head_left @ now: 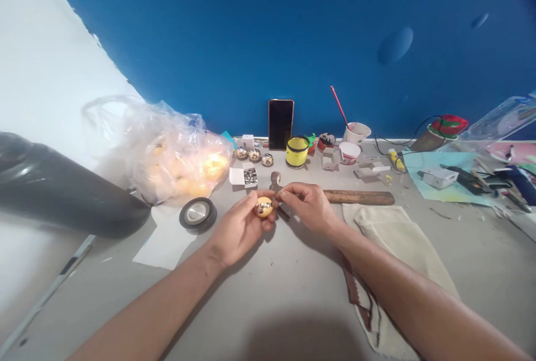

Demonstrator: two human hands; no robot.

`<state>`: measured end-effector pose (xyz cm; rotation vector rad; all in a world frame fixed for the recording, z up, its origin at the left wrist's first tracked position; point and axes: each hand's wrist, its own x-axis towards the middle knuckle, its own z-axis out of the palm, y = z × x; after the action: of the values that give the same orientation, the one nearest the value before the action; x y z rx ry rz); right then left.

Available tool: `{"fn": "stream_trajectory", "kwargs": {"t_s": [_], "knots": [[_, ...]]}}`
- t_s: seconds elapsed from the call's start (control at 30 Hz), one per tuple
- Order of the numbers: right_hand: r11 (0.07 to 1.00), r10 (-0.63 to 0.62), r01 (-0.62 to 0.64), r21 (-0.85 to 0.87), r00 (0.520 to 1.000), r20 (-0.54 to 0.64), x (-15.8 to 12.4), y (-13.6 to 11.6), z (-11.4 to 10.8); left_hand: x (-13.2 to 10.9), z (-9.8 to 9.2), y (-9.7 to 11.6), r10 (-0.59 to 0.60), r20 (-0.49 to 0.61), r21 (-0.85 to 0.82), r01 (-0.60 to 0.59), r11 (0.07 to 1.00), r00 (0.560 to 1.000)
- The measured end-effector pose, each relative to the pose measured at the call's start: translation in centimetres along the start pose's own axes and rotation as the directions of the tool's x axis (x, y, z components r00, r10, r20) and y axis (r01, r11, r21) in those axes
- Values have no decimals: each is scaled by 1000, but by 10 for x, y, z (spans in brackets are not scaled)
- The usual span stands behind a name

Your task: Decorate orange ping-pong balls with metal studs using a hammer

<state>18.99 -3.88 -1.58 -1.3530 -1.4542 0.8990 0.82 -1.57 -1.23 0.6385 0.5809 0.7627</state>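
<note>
A small yellow ball (264, 207) with shiny metal studs on its face rests in my left hand (239, 227), fingers wrapped round it. My right hand (307, 205) is pinched at the ball's right side; what its fingertips hold is too small to make out. Just behind my hands lies a hammer (360, 197), its head partly hidden and its wooden handle pointing right. An open small white box (250, 177) of shiny studs sits behind my left hand. Beyond it stand three stud-covered balls (254, 155) in a row.
A phone (281, 124) leans on the blue wall beside a yellow cup (297, 152). At left are a plastic bag (176, 154) of yellow balls, a dark roll (67, 188) and a round black-rimmed disc (197, 213). A cream cloth (402, 249) lies under my right forearm.
</note>
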Motion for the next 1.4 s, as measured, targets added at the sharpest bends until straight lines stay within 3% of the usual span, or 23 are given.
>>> {"fn": "stream_trajectory", "kwargs": {"t_s": [0.13,0.4,0.8,0.87,0.97,1.07,1.2,1.4], "knots": [[999,26,-27,-27,999,-30,1,0,-2,3,-1,2,-68,12,-44,69,997,998],[999,8,-9,-40,999,-32,1,1,-2,1,-1,2,-4,43,84,1,996,999],[950,-125,99,-297,990,-69,5,9,-3,9,-10,1,6,-118,115,8,993,993],[908,-177,132,-398,981,-79,5,14,-4,10,-10,0,6,-125,116,8,993,992],[758,-257,176,-628,966,-40,8,21,-8,12,-12,1,28,-137,97,-14,995,990],[644,-186,143,-751,982,28,11,27,-12,13,-13,5,28,-145,45,-22,999,989],[629,-89,136,-765,991,103,16,31,-17,12,-14,9,29,-137,65,-21,998,990],[594,-55,166,-787,984,167,17,34,-18,9,-13,7,161,-124,372,-104,922,979]]}}
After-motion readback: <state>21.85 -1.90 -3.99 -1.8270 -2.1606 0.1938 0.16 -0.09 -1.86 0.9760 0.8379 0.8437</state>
